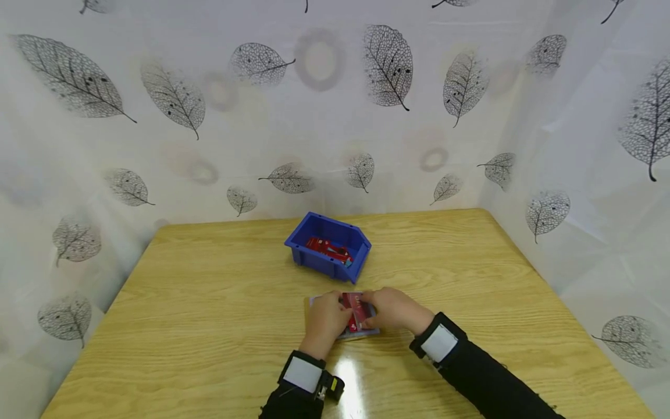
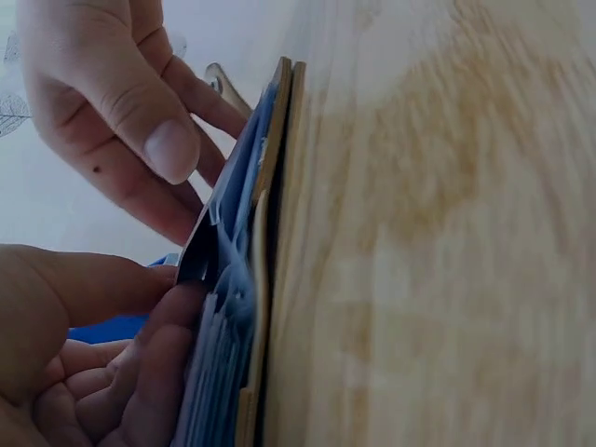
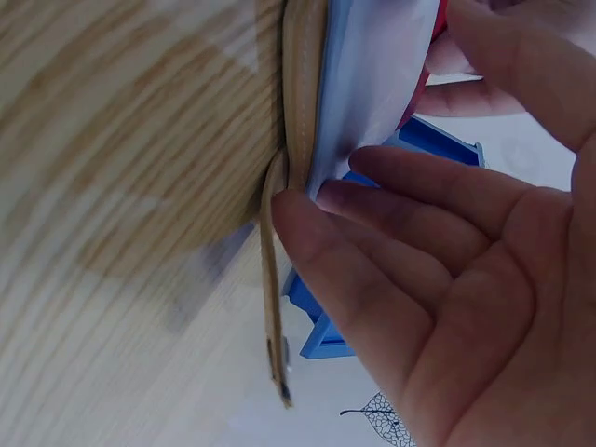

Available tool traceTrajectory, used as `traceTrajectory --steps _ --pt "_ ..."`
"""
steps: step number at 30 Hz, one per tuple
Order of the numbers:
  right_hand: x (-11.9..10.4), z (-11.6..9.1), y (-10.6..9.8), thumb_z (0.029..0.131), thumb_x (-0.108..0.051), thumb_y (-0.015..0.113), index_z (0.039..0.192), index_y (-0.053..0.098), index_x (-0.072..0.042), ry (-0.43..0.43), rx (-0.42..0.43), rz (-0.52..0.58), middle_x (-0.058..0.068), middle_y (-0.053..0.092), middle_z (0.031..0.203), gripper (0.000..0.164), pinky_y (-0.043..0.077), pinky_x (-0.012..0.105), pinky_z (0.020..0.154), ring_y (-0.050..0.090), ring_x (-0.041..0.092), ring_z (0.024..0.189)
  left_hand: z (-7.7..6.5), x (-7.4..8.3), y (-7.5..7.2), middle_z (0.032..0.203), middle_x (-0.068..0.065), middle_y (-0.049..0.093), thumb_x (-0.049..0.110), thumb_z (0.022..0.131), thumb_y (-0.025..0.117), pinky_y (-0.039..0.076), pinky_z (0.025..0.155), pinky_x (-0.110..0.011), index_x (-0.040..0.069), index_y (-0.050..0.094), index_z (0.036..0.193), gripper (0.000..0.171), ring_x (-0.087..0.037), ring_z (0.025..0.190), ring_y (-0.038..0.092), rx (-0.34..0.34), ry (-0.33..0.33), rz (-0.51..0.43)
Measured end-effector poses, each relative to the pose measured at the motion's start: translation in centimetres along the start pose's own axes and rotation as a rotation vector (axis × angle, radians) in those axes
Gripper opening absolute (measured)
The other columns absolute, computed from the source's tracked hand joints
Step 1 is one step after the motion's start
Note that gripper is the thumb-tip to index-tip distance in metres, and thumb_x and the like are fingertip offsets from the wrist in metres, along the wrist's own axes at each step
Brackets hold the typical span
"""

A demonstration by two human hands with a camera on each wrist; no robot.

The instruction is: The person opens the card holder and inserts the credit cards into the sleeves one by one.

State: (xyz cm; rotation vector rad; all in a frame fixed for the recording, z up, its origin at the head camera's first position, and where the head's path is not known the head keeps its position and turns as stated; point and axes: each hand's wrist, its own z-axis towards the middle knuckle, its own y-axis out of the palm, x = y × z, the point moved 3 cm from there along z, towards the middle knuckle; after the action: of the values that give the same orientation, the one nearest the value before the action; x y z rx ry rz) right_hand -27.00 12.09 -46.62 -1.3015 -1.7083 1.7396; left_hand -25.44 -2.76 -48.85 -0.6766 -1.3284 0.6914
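Observation:
A card holder with clear plastic sleeves (image 3: 363,93) and a tan cover (image 3: 303,84) lies unfolded on the table. A red card (image 1: 357,308) with pale lettering shows at its sleeves, between the hands. My left hand (image 1: 325,317) pinches a sleeve edge between thumb and forefinger; the left wrist view shows this from the side. On the other side, my right hand (image 1: 394,309) spreads thumb and fingers over the card holder's right part. Its fingertips touch the sleeves and cover edge, fingers fairly straight. A tan strap (image 3: 272,279) sticks out from the cover.
Just beyond the card holder stands a blue plastic bin (image 1: 319,265) with several red cards (image 1: 330,249) inside. The wooden table (image 1: 209,302) meets a white leaf-print curtain (image 1: 324,128) at the back and sides.

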Motion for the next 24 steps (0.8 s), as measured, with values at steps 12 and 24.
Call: traceTrajectory --steps 12,24 --pt "0.23 0.14 -0.01 0.08 -0.019 0.078 0.12 0.066 -0.003 0.01 0.014 0.018 0.008 0.069 0.095 0.045 0.051 0.037 0.074 0.061 0.018 0.081 0.35 0.22 -0.29 0.092 -0.013 0.072 0.016 0.084 0.069 0.051 0.069 -0.045 0.007 0.076 0.104 0.023 -0.03 0.082 0.068 -0.117 0.035 0.048" --pt "-0.06 0.7 0.36 0.071 -0.023 0.083 0.125 0.06 0.002 0.066 0.063 -0.027 0.017 0.062 0.125 0.064 0.052 0.041 0.083 0.064 0.03 0.1 0.35 -0.49 -0.31 0.099 -0.011 0.071 0.018 0.084 0.07 0.051 0.08 -0.042 0.003 0.071 0.114 0.033 -0.029 0.094 0.066 -0.198 0.077 -0.006"
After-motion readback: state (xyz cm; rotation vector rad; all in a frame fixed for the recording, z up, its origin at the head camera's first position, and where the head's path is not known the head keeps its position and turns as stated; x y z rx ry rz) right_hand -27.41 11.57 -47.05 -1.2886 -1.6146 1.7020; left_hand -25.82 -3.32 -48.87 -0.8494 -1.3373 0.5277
